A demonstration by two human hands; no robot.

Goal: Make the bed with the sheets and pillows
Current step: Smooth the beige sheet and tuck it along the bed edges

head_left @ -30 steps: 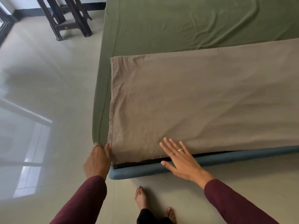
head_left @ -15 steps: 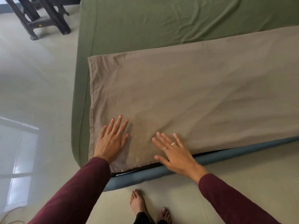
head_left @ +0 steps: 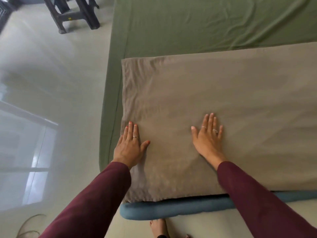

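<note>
A folded taupe sheet (head_left: 214, 93) lies flat across the near end of the bed, on top of a green fitted sheet (head_left: 197, 24). My left hand (head_left: 129, 145) presses flat on the taupe sheet at its left edge, fingers straight. Farther right, my right hand (head_left: 208, 137) lies flat on the same sheet with fingers spread. Both arms wear maroon sleeves. No pillows are in view.
The bed's blue padded frame edge (head_left: 171, 209) runs below the sheet at the near side. A dark stool (head_left: 73, 14) stands on the glossy tiled floor at the upper left. My bare feet (head_left: 158, 228) are just below the bed frame.
Both hands slid farther onto the taupe sheet; the left one came up from the bed's corner onto the sheet's left edge, and the right one moved up from the near edge.
</note>
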